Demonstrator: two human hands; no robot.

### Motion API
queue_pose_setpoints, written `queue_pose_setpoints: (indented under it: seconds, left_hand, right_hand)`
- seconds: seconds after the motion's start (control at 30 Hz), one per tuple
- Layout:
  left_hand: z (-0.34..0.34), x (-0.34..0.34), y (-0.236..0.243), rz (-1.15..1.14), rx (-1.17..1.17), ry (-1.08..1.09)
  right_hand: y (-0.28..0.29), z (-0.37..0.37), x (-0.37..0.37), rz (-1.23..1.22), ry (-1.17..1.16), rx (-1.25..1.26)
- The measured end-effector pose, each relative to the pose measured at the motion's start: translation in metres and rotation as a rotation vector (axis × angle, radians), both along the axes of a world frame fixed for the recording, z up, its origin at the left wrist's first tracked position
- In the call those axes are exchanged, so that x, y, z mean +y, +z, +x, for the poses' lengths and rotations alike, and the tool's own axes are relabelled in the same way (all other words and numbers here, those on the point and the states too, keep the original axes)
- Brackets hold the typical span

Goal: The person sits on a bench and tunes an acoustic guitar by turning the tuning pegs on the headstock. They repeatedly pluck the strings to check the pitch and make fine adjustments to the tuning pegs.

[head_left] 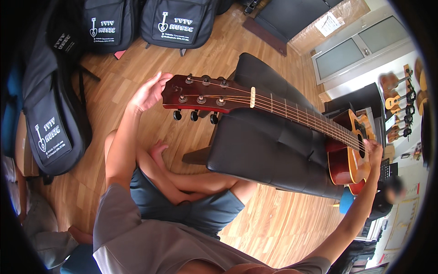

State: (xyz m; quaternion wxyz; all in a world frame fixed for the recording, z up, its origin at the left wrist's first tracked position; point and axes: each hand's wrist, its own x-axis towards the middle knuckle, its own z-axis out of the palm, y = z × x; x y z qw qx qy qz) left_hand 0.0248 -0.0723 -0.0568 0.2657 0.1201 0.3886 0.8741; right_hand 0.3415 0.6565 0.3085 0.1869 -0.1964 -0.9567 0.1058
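Observation:
An acoustic guitar lies across a black padded bench [269, 150], its red-brown headstock [200, 95] to the left and its orange body [351, 155] to the right. My left hand [149, 93] is open with fingers apart, right beside the headstock's end near the tuning pegs [195, 115]. My right hand [375, 150] rests on the strings over the sound hole, fingers curled on them. I sit cross-legged on the floor in dark shorts.
Black padded instrument bags [50, 132] lean at the left and along the far wall [175, 23]. Small guitars hang on a wall rack [401, 100] at right. A cardboard box [328, 23] and a grey cabinet [360, 45] stand far right on the wood floor [283, 223].

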Motion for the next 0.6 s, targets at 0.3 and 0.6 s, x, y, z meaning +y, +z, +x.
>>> queue_pose_setpoints:
  seconds: [0.3,0.6]
  left_hand:
    - [0.003,-0.001,0.007,-0.012,-0.059,-0.008]
    - [0.010,0.001,0.017,-0.055,-0.068,0.034]
  right_hand:
    - [-0.003,-0.002,-0.020,0.212,-0.062,-0.067]
    - [-0.010,0.000,-0.028,0.268,-0.082,-0.051]
